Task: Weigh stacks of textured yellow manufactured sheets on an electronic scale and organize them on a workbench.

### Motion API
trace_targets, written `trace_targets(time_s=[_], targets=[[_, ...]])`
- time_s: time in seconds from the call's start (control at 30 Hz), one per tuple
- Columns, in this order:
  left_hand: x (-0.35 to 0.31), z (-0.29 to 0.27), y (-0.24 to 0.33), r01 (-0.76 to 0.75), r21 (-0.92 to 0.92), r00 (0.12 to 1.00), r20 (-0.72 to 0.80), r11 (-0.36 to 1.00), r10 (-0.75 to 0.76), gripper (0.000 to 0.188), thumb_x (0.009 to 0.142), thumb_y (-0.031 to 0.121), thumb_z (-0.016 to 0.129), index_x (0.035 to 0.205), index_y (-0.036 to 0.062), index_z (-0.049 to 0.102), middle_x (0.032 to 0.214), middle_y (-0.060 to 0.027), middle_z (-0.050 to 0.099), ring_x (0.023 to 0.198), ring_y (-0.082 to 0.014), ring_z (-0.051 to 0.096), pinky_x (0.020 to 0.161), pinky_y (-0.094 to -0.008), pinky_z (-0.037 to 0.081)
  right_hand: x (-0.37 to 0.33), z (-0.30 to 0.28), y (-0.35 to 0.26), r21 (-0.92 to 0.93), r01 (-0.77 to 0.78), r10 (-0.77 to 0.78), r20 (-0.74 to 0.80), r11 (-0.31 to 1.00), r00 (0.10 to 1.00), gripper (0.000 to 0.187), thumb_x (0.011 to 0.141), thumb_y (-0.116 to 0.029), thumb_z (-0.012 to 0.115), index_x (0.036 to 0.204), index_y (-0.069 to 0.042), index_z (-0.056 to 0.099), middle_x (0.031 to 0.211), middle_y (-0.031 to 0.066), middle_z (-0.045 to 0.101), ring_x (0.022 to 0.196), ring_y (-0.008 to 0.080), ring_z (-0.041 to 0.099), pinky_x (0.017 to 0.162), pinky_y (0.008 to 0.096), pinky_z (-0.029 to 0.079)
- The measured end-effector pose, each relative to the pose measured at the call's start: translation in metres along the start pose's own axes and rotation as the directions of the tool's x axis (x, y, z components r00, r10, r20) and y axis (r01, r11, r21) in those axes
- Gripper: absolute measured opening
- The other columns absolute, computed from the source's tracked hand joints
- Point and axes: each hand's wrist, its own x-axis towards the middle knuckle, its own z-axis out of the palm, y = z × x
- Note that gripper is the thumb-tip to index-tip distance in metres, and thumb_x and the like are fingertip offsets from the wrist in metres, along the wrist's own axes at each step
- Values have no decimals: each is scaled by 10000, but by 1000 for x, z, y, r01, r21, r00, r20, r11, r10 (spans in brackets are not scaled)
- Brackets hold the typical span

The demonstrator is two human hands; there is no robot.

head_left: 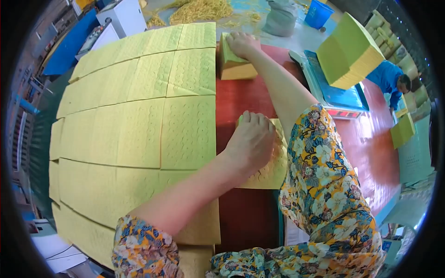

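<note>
Rows of yellow paper stacks (pixel 139 129) with punched, scalloped patterns cover the left side, set edge to edge. Over a separate punched yellow stack (pixel 273 173) on the red tabletop, my left hand (pixel 252 141) is closed with knuckles up. A sliver of light green shows at its fingers; what they hold is hidden. Farther away, my right hand (pixel 243 45) reaches across to a thick block of yellow paper (pixel 238 72). Its palm rests on top and its bent fingers grip the far side.
Right of the red tabletop (pixel 243 102), a tall yellow paper stack (pixel 347 53) stands on a blue-topped scale (pixel 336 95). A person in blue (pixel 391 78) bends over at far right. Behind are a grey sack (pixel 279 18), a blue bucket (pixel 319 14) and yellow scraps (pixel 199 11).
</note>
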Motion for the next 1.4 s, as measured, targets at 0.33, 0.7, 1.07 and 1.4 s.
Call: trace_targets(time_s=[0.33,0.7,1.07,1.4], targets=[[-19,-6,16,-4,-51,999,-47,999,1,257,876,186,537,1023,-19,585,1051,-181,616,1036,-323,589,918,-450,435,-151,-27,-5,76,67,-65,-29,995,997,581,969,-505,367,1422,-145,421,1477,66,428,1383,287,354,1079,622,283],[-40,0,-5,14,-50,997,-69,999,-18,445,935,244,474,1318,21,502,1324,-163,550,1257,-287,491,1058,-435,359,-363,-136,8,392,619,-502,-366,681,784,178,837,-206,652,965,-85,682,917,122,677,836,328,650,736,391,511],[27,-14,6,189,-245,970,200,951,-141,429,973,388,458,1023,7,648,1043,-224,647,1004,-400,596,865,-465,468,-487,-114,12,-107,880,-729,519,462,446,166,803,-259,605,773,-162,736,795,15,710,761,208,642,818,379,412],[-6,-7,14,293,-288,955,138,912,-264,476,963,456,478,1030,19,653,1052,-166,635,997,-357,605,868,-446,477,-481,-131,24,-89,878,-688,586,470,427,176,816,-259,598,805,-181,755,849,-12,721,846,193,640,840,367,392]])
